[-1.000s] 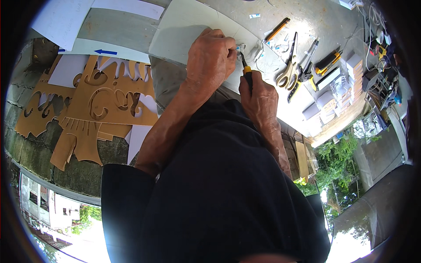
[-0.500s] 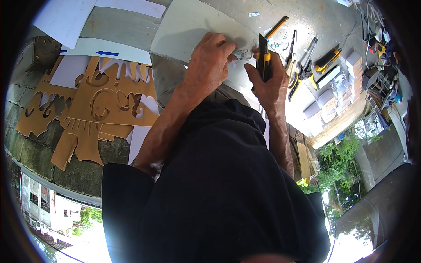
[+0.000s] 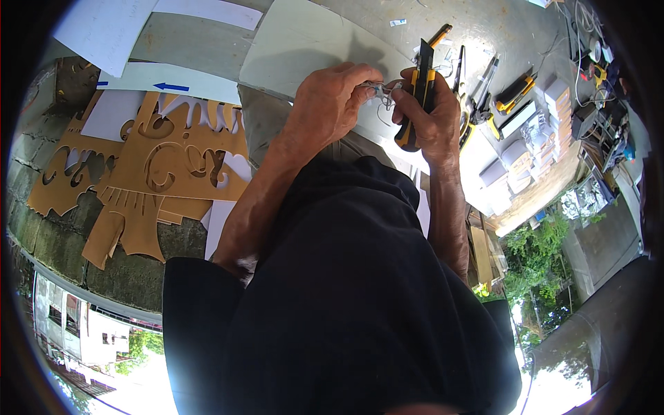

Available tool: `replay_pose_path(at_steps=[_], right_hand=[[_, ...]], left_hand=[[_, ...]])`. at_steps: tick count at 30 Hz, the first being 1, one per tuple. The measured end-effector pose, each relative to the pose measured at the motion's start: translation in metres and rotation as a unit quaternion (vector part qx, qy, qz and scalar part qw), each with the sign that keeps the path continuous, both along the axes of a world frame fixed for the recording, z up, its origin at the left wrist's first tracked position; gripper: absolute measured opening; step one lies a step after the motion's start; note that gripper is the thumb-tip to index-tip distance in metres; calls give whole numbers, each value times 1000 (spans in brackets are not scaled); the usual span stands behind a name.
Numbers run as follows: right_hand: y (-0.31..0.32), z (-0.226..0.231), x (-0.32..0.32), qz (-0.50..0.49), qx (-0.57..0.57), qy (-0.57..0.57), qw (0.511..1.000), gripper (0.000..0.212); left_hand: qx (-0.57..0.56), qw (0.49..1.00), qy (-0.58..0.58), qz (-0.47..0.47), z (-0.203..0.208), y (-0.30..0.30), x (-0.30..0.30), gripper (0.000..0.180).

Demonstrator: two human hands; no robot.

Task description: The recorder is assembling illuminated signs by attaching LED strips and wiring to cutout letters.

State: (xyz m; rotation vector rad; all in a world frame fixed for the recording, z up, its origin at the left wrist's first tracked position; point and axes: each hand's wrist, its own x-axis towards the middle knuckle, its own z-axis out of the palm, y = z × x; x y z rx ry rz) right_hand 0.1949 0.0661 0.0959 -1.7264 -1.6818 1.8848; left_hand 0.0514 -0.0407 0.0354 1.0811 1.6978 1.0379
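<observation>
My left hand (image 3: pixel 330 107) is closed in a pinch on a small clear piece with thin looping strands (image 3: pixel 382 93); its exact kind does not show. Close beside it, my right hand (image 3: pixel 441 123) grips a black and yellow utility knife (image 3: pixel 424 81), its dark blade pointing away from me. The right thumb and fingertip are also at the other end of the clear piece. Both hands are above a pale sheet (image 3: pixel 297 45) on the grey worktop (image 3: pixel 200 38).
Pliers (image 3: pixel 477 111), another utility knife (image 3: pixel 440 34) and a black and yellow tool (image 3: pixel 516 93) lie to the right, near small boxes (image 3: pixel 559 100). Brown cut-out boards (image 3: pixel 135 162) with curled shapes rest at left, by a white strip with a blue arrow (image 3: pixel 171 87).
The clear piece has come up off the sheet and is now between my two hands. My fingertips have drawn closer together, and the knife has shifted slightly right.
</observation>
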Motion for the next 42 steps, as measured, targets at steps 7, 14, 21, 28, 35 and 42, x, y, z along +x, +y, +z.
replay_pose_path(at_steps=[7,14,21,28,35,42], right_hand=[[5,-15,5,41,134,-108,984,22],[-25,-8,15,216,193,-106,951,28],[-48,-15,20,306,272,-181,894,22],[-49,-18,16,311,266,-192,892,22],[-48,-19,15,311,274,-183,891,21],[-48,-20,16,308,281,-173,892,20]], left_hand=[[-35,996,31,71,0,-1,-6,25],[-39,992,92,83,-5,-1,-4,19],[-33,991,80,102,-8,1,-5,17],[-5,990,81,118,-11,1,-4,11],[-25,991,89,101,-10,-1,-4,18],[-21,990,86,106,-9,0,-4,17]])
